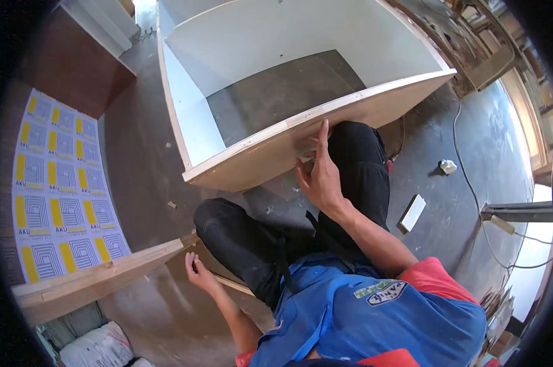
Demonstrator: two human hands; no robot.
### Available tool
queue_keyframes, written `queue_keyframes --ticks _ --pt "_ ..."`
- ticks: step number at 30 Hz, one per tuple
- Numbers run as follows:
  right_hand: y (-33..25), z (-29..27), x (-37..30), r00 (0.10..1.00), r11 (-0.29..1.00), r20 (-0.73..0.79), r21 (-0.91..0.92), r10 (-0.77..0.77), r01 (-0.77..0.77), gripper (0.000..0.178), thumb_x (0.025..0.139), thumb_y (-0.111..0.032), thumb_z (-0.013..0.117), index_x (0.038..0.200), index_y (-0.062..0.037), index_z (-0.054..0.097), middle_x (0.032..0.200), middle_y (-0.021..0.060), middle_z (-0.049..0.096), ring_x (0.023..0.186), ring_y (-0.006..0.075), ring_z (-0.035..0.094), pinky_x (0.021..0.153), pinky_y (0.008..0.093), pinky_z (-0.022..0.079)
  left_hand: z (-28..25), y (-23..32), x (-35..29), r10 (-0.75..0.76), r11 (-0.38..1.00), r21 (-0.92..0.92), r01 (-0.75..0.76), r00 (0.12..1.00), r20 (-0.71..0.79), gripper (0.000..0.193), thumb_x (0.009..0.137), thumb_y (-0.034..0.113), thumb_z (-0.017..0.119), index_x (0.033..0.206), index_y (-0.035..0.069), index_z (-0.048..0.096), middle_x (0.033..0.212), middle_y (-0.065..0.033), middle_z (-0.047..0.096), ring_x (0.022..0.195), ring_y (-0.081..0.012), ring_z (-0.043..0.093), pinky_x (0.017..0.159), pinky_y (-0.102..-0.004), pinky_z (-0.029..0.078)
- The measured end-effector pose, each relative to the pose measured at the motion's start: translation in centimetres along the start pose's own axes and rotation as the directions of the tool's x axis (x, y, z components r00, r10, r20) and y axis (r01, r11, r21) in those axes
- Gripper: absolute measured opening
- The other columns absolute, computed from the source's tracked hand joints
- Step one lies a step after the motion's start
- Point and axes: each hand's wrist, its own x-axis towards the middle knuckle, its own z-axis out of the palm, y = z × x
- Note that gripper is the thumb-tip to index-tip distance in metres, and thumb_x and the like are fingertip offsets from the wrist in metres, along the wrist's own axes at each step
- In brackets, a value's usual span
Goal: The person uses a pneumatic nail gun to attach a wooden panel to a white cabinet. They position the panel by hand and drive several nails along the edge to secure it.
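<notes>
A large open box frame of panels [261,134], white inside with bare wood on its near side, stands on the floor ahead of me. My right hand [321,180] is raised at its near panel between my knees. The fingers are spread, with the index fingertip close to the top edge; whether it touches is hard to tell. Low on the left, my left hand [204,280] hangs beside my leg, its fingers loosely curled and apart, with nothing visible in them. Close to it is the end of a wood-edged board [105,272].
Printed sheeting with yellow blocks [62,183] covers a panel at left, by a dark brown board [74,67]. A white block [413,213], a crumpled white scrap [448,166] and a cable [463,165] lie on the right floor. A white sack [99,347] sits lower left.
</notes>
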Motion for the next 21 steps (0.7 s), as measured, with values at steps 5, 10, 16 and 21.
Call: queue_keyframes --ticks 5,10,16,21 --pt "0.3 -0.1 0.6 0.998 0.998 0.005 0.020 -0.057 0.057 0.098 0.084 -0.002 0.066 0.155 0.0027 -0.002 0.101 0.0228 0.064 0.089 0.0352 0.065 0.078 0.0404 0.054 0.3 4.9 1.1 0.059 0.995 -0.080 -0.057 0.998 0.017 0.032 0.097 0.003 0.052 0.128 -0.005 0.058 0.120 -0.0155 0.065 0.110 -0.0230 0.062 0.099 -0.0337 0.046" --pt "-1.4 0.8 -0.1 0.964 0.973 0.236 -0.164 -0.122 0.163 0.091 0.082 -0.012 0.066 0.155 0.0006 0.013 0.090 0.0168 0.062 0.086 0.0363 0.062 0.077 0.0462 0.049 3.3 13.0 1.4 0.173 0.972 -0.168 -0.164 0.984 0.037 0.032 0.098 0.005 0.052 0.128 -0.005 0.058 0.121 -0.0164 0.065 0.110 -0.0226 0.062 0.099 -0.0340 0.046" --pt "-1.8 0.2 -0.8 0.891 0.906 0.186 -0.009 -0.415 0.424 0.006 0.084 -0.014 0.069 0.086 -0.0080 0.069 0.077 0.0097 0.064 0.075 0.0299 0.063 0.070 0.0426 0.048 8.0 22.0 3.4 0.340 0.914 -0.266 -0.305 0.935 0.098 0.032 0.098 0.008 0.055 0.128 -0.004 0.059 0.120 -0.0149 0.066 0.112 -0.0213 0.062 0.100 -0.0327 0.045" --pt "-1.1 -6.9 -0.2 0.953 0.956 -0.094 -0.092 -0.288 0.279 0.017 0.082 -0.009 0.076 0.073 -0.0019 0.064 0.073 0.0123 0.062 0.077 0.0307 0.065 0.073 0.0390 0.052 7.1 27.3 6.0 0.602 0.798 -0.121 -0.591 0.766 0.225 0.032 0.092 0.007 0.060 0.122 0.000 0.064 0.118 -0.0129 0.068 0.108 -0.0224 0.063 0.098 -0.0337 0.046"
